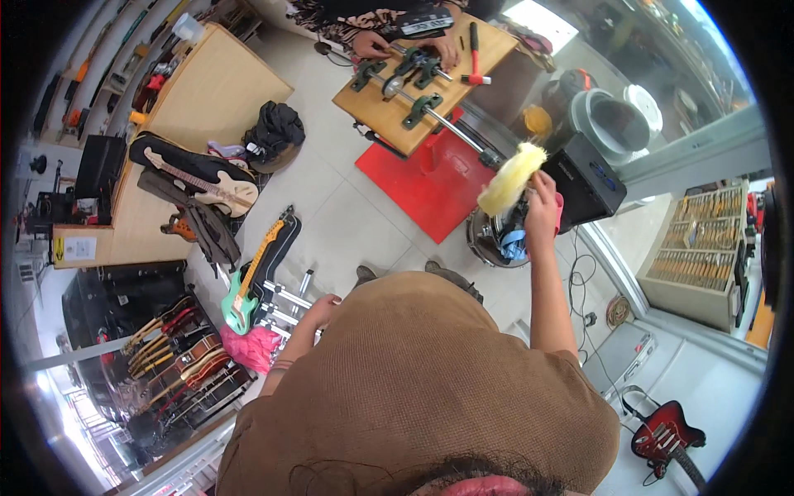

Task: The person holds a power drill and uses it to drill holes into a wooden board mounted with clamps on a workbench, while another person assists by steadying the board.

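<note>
Nearest, the person's left hand (324, 309) is beside silver metal tubes (285, 294), partly covered at the edge by the brown shirt (430, 364); whether it grips one cannot be told. The right hand (542, 201) has bent fingers against one fluffy, pale-yellow disc-shaped wheel (511, 180), at the end of one long steel shaft (455, 126); whether it grasps the wheel or only touches it cannot be told. Below the wheel, one round, metal-rimmed container (475, 248) holds light-blue cloth (514, 244); its other contents are hidden by the arm. To the left, one mint-green electric guitar (239, 305) lies beside a dark case. Beyond, the wooden bench top (385, 124) bears at least three dark-green metal bearing blocks (422, 111) and one red-and-black hammer (475, 51). A co-worker's two hands (447, 54) are there; the head is cut off. Left, one open black padded case (149, 147) holds one cream electric guitar (217, 186).
</note>
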Available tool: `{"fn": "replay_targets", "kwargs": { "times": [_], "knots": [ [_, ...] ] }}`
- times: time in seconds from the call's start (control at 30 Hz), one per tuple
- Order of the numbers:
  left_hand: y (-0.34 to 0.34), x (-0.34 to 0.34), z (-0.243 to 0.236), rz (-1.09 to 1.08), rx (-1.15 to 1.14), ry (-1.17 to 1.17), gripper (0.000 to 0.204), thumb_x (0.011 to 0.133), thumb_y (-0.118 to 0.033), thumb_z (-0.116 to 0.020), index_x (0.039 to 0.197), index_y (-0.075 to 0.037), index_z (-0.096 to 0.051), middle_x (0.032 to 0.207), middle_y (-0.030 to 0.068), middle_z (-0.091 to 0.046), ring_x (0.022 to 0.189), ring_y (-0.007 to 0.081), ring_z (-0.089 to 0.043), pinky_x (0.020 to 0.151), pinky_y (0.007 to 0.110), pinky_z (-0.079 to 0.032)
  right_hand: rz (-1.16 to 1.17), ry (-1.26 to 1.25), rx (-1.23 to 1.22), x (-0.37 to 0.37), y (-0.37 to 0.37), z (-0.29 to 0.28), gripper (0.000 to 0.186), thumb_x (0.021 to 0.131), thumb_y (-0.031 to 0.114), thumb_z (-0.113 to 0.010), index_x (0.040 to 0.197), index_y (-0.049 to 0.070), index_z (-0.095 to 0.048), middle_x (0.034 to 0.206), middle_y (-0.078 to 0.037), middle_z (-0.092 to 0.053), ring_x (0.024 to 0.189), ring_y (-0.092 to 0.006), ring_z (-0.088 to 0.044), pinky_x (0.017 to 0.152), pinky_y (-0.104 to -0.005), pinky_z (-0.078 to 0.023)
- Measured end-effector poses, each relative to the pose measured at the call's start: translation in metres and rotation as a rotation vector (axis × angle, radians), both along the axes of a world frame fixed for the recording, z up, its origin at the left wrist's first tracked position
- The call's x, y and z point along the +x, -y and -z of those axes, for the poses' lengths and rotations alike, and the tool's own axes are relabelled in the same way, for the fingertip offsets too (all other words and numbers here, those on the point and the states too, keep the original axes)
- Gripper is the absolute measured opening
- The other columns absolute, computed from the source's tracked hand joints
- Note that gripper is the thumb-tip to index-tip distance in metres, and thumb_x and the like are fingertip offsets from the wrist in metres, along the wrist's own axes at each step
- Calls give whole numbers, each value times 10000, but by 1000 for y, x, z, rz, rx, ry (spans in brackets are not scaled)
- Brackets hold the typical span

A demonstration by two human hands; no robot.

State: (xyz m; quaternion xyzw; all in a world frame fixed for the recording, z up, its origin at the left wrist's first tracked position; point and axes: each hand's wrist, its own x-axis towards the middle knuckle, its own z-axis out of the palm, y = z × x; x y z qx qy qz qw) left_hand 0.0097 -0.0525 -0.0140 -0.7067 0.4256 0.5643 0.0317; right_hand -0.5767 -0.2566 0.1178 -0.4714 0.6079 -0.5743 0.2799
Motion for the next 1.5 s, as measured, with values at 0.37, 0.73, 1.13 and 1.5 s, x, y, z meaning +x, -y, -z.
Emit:
{"fn": "replay_targets", "kwargs": {
  "times": [0.37,0.73,1.13,1.5],
  "knots": [
    [71,77,11,0,-25,-7,461,942,-216,-681,1352,-11,-628,1075,158,-745,915,232,-724,805,370,-573,54,149,316,55,-50,15,240,869,84,-579,996,-45,-735,919,-33,-672,846,-134,-581,782,-287,-451],
    [200,235,49,176,30,-64,428,921,-201,-704,1290,11,-660,1022,166,-754,840,250,-729,800,376,-586,444,512,218,15,22,-43,443,927,107,-499,1286,-66,-693,1169,-125,-738,1036,-181,-681,953,-321,-530],
    [375,215,47,334,-35,-7,426,954,-223,-691,1321,-11,-649,1125,204,-745,986,281,-732,898,393,-572,743,-182,174,71,35,-116,333,1047,47,-481,1298,-43,-679,1287,-141,-699,1231,-223,-645,1098,-355,-472],
    [493,93,-5,512,-106,-118,443,982,-243,-669,1369,-29,-633,1193,204,-733,1104,304,-698,984,397,-535,767,-357,156,65,101,-142,238,1041,-5,-521,1170,-14,-721,1152,-89,-721,1110,-181,-671,1034,-322,-493]
  ]
}}
